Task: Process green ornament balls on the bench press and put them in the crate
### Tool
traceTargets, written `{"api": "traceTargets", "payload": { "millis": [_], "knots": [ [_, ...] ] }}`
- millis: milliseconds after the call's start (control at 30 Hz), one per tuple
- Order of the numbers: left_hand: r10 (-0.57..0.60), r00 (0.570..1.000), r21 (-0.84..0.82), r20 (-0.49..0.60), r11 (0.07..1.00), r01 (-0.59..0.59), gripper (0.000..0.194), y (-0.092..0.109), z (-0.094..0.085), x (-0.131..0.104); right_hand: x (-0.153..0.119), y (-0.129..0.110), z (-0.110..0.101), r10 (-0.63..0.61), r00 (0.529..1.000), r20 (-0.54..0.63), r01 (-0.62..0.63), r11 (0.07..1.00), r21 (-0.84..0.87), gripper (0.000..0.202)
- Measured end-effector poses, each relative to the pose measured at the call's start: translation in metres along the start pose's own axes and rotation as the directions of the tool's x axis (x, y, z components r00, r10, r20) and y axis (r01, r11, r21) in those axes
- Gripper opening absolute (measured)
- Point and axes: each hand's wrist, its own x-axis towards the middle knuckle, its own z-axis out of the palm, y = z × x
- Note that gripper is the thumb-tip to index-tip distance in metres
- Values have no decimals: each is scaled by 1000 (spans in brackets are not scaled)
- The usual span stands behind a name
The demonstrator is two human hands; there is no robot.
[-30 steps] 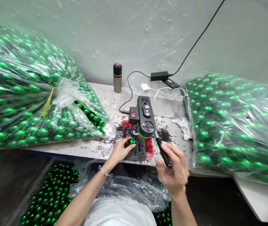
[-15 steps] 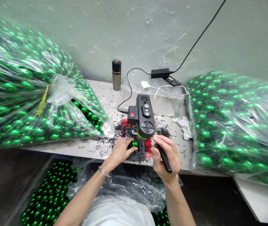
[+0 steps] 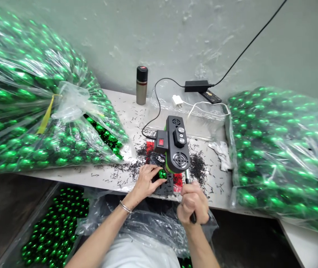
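Left hand, head view: and here is your left hand [image 3: 144, 181], thumb and fingers pinched in around a small green ball [image 3: 162, 174], a bracelet [image 3: 125, 207] on the wrist.
Green ball: it sits between those fingertips, over the dark base plate [image 3: 163, 189], right beside the front end of the black machine [image 3: 177, 143]; whether ball and machine touch, you can't tell from here.
Right hand: your right hand [image 3: 192, 203] has its fingers curled tight around the black handle [image 3: 193, 217], whose lower end pokes out below the fist.
Machine: it stands over the plate, red switch [image 3: 161, 142] on its left side, red sheet [image 3: 178, 180] showing beneath.
Table: black bits [image 3: 198, 167] lie scattered all over the white table [image 3: 119, 102], with a bottle [image 3: 141, 85] upright behind.
Bags: big clear ones full of green balls, the left bag [image 3: 21, 111] tied, the right bag [image 3: 282, 160] lying across from it.
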Motion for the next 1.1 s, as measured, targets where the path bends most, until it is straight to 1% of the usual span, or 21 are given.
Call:
{"api": "traceTargets", "payload": {
  "millis": [133, 200, 333, 400, 533, 567, 633, 667, 733, 800, 867, 933, 967, 1033, 1067, 1100],
  "knots": [
    [-2, 1000, -7, 1, 1000, 2, 28, 1, 0, 0, -24, 14, 10, -95, 995, -27, 95, 995, -30, 33],
    [0, 1000, -5, -3, 1000, 0, 29, 1, 0, 0, -30, 17, 14, -94, 994, -51, 92, 995, -33, 34],
    [13, 1000, -13, -10, 1000, -13, 30, 1, 1, 0, -34, 18, 18, -54, 992, -111, 50, 998, -35, 34],
    [10, 1000, -23, -12, 1000, -10, 29, 0, 1, -1, -36, 20, 18, -58, 995, -79, 55, 998, -41, 33],
    [10, 1000, -42, -13, 999, -11, 29, -3, 4, 0, -37, 21, 13, -83, 996, 37, 85, 993, -79, 31],
    [14, 1000, -46, -17, 999, -15, 30, -4, 5, 1, -33, 19, 11, -81, 995, 52, 85, 993, -80, 31],
    [21, 999, -54, -27, 998, -22, 31, -4, 5, 2, -21, 11, 5, -50, 998, 41, 52, 997, -53, 32],
    [24, 999, -56, -33, 998, -26, 32, -4, 5, 2, -11, 4, 1, -15, 1000, 26, 16, 999, -30, 32],
    [33, 999, -57, -41, 998, -35, 32, -1, 1, -1, 13, -10, -5, 103, 995, 10, -103, 994, 18, 31],
    [61, 997, -45, -43, 997, -62, 33, 4, -6, -12, 36, -23, -10, 230, 972, 49, -232, 972, 40, 30],
    [121, 993, -27, -14, 992, -121, 36, 10, -15, -31, 52, -31, -11, 265, 962, 65, -269, 961, 60, 30],
    [206, 978, -8, 43, 979, -206, 46, 14, -23, -53, 56, -34, -10, 252, 967, 34, -254, 965, 68, 30],
    [244, 968, 4, 67, 970, -245, 55, 15, -26, -63, 55, -34, -8, 243, 970, 13, -244, 968, 66, 30],
    [274, 958, 46, 77, 959, -278, 69, 13, -34, -71, 49, -32, -5, 234, 972, -9, -233, 970, 62, 30],
    [252, 966, 84, 51, 963, -256, 67, 10, -39, -69, 46, -30, -4, 231, 973, -12, -230, 971, 65, 31],
    [198, 980, 136, 5, 971, -196, 57, 6, -46, -62, 43, -29, -3, 229, 973, -14, -227, 971, 69, 31]
  ]
}}
